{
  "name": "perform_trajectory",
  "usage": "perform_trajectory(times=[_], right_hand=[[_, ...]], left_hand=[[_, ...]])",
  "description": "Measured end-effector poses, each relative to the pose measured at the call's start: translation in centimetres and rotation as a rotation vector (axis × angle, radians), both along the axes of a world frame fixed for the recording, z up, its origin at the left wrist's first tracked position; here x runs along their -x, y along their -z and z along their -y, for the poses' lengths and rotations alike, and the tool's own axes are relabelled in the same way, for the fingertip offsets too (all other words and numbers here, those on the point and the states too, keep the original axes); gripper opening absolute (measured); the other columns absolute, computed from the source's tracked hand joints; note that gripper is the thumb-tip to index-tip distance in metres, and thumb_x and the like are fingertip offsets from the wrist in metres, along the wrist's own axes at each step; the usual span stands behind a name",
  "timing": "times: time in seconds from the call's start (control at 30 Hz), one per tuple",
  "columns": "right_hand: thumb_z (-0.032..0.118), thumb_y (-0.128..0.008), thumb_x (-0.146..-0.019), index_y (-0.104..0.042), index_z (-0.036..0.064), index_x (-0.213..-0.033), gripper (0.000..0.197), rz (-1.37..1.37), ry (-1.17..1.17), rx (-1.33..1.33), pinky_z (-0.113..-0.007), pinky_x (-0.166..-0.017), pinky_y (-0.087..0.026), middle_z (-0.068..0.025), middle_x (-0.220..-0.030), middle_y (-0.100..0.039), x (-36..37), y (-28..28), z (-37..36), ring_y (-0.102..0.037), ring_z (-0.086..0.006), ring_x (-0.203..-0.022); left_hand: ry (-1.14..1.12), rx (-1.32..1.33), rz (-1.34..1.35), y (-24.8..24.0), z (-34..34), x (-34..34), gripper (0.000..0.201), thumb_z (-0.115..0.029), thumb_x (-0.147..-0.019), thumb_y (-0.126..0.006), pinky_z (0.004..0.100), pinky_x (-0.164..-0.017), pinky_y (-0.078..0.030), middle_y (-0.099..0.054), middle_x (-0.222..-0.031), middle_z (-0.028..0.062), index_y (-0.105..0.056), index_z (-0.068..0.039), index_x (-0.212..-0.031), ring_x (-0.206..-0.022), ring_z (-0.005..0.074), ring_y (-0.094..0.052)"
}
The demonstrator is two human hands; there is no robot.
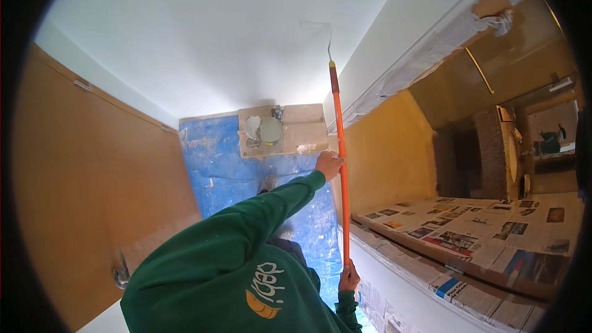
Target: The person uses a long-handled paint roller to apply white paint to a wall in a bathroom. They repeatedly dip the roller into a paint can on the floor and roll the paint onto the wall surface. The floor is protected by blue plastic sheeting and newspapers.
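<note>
A long orange extension pole (340,129) runs upright through the middle of the view. My left hand (330,165) is closed around its mid-length. Lower down, near the pole's bottom end, my right hand (349,276) grips it too. Above the pole's dark red grip and yellow collar, a thin bent wire frame (329,42) leads to a pale paint roller (316,24) at the white wall (234,43). The roller blends into the wall, so whether it touches cannot be told.
Blue sheeting (216,160) covers the floor around my feet. On cardboard (302,132) by the wall stands a round paint container (271,130). A brown door (111,160) flanks me at left. Right of a ledge, newspaper (456,222) covers a surface beside a yellow-brown wall (388,148).
</note>
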State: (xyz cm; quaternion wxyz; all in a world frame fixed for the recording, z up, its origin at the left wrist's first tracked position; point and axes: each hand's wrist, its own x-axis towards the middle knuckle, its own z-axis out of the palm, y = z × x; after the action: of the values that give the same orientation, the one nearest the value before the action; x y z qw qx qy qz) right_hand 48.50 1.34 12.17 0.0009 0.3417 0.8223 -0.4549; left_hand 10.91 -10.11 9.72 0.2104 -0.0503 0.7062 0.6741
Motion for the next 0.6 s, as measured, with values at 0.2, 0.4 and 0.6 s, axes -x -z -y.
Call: perform_trajectory(times=[0.2, 0.4, 0.6], right_hand=[[0.023, -0.048, -0.089, -0.06, 0.0036, -0.112, 0.032, 0.16, -0.09, -0.12, -0.03, -0.049, -0.039, -0.0073, -0.06, -0.052, 2.8, -0.4, 1.1, -0.047, -0.0121, -0.051], [0.021, -0.046, -0.089, -0.06, 0.0043, -0.111, 0.03, 0.266, -0.138, -0.171, -0.034, -0.057, -0.044, -0.0168, -0.076, -0.061, 10.3, -0.1, 4.0, -0.055, -0.0215, -0.06], [0.025, -0.043, -0.091, -0.058, 0.0135, -0.113, 0.03, 0.376, -0.143, -0.155, -0.046, -0.065, -0.046, -0.022, -0.081, -0.061, 16.5, 4.6, 6.4, -0.06, -0.0397, -0.076]], left_hand=[[-0.015, -0.103, 0.382, 10.9, 0.0, 1.1, 0.029, -0.024, -0.079, -0.062, 0.0357, -0.049, -0.054, -0.064, -0.071, 0.0143, -0.063, 0.005, -0.081, -0.057, 0.023, -0.064], [0.272, 0.006, 0.364, 18.3, 1.9, 3.1, 0.032, -0.025, -0.079, -0.065, 0.0448, -0.065, -0.054, -0.062, -0.091, 0.0162, -0.061, 0.003, -0.094, -0.079, 0.0295, -0.063], [0.066, -0.115, 0.932, 18.3, 3.4, 1.9, 0.039, -0.025, -0.077, -0.069, 0.0465, -0.078, -0.05, -0.057, -0.097, 0.0171, -0.059, 0.002, -0.102, -0.089, 0.0315, -0.058]])
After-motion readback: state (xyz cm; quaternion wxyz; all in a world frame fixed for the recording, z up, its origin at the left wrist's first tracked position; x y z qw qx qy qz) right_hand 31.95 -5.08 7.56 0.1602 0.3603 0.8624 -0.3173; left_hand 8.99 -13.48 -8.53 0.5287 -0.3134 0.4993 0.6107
